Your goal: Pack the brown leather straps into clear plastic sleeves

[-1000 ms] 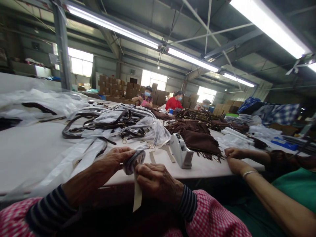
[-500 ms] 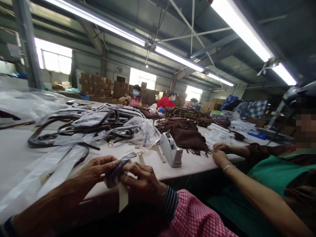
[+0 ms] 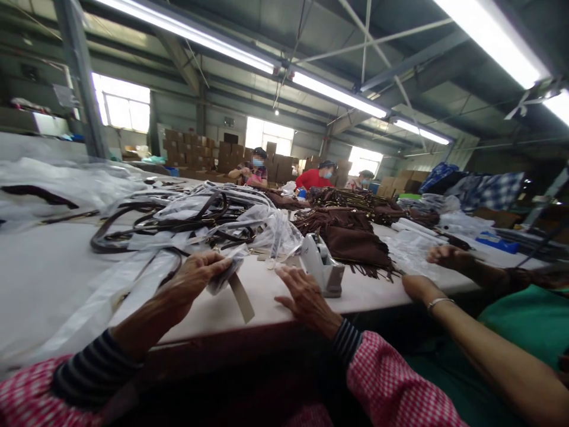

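Note:
My left hand (image 3: 189,287) is closed on a wrapped strap (image 3: 226,276), a small dark bundle in clear plastic, held just above the near part of the table. From the bundle hangs a beige strip (image 3: 242,299). My right hand (image 3: 306,296) is open, its fingers stretched forward over the table, beside a grey tape dispenser (image 3: 326,274). It appears to hold nothing. Behind my hands is a heap of dark straps (image 3: 208,216) in clear plastic. Long plastic sleeves (image 3: 102,296) lie to the left of my left arm.
Brown fringed bags (image 3: 351,237) are piled beyond the dispenser. At my right, a co-worker's hand (image 3: 420,290) rests near the table edge. Clear bags (image 3: 413,252) and a blue dispenser (image 3: 496,242) lie farther right. Other people sit across the white table (image 3: 40,261).
My right hand has let go of the wrapped strap and moved right, opening toward the tape dispenser. My left hand keeps the strap. The co-worker's far hand has lifted to the right.

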`<state>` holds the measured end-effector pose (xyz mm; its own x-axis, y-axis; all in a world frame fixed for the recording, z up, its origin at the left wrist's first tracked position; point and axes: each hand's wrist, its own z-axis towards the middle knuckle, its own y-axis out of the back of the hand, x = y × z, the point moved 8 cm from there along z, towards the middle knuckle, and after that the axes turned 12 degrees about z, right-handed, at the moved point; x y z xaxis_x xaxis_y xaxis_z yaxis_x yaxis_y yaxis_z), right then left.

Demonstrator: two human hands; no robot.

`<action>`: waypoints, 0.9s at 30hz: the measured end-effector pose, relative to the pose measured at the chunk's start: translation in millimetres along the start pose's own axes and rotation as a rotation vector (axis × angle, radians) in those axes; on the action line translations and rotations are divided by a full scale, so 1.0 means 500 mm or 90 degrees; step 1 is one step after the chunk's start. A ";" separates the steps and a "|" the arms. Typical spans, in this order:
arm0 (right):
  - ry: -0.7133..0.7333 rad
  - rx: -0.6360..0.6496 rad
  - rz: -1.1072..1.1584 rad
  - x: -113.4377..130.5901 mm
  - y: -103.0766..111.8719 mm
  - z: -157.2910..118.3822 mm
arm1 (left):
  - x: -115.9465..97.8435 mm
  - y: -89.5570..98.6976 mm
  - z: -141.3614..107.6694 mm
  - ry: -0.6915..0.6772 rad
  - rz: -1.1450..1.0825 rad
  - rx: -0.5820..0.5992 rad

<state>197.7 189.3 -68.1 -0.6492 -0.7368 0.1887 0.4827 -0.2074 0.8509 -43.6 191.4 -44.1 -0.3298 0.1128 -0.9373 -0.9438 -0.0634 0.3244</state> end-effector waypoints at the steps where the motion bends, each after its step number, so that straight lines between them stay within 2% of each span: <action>1: 0.048 -0.047 0.022 0.030 0.008 -0.001 | -0.005 -0.012 0.002 -0.009 -0.001 0.016; 4: 0.206 -0.154 0.106 0.126 0.021 -0.010 | -0.019 -0.046 0.008 -0.021 0.000 0.059; 7: 0.284 -0.185 0.176 0.178 0.017 -0.011 | -0.032 -0.065 0.012 -0.036 0.050 0.065; 9: 0.259 -0.202 0.234 0.172 0.012 -0.008 | -0.042 -0.075 0.011 -0.082 0.117 0.051; 11: 0.202 -0.225 0.302 0.143 0.003 -0.008 | -0.048 -0.086 0.006 -0.141 0.180 0.028; 14: 0.157 -0.226 0.363 0.106 -0.019 -0.018 | -0.030 -0.116 -0.001 -0.181 0.233 0.030; 17: 0.143 -0.200 0.373 0.092 -0.035 -0.027 | 0.000 -0.147 -0.001 -0.188 0.305 0.031; 21: 0.140 -0.181 0.294 0.097 -0.039 -0.033 | 0.014 -0.176 -0.004 -0.267 0.419 -0.010; 24: 0.102 -0.182 0.258 0.083 -0.035 -0.026 | 0.023 -0.191 -0.008 -0.306 0.424 0.000; 27: 0.061 -0.112 0.326 0.063 -0.041 -0.007 | 0.030 -0.192 -0.007 -0.311 0.412 0.015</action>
<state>169.6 168.0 -81.2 -0.2527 -0.8256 0.5045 0.8196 0.0945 0.5651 42.3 195.6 -89.6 -0.7782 0.4817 -0.4029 -0.5608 -0.2442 0.7911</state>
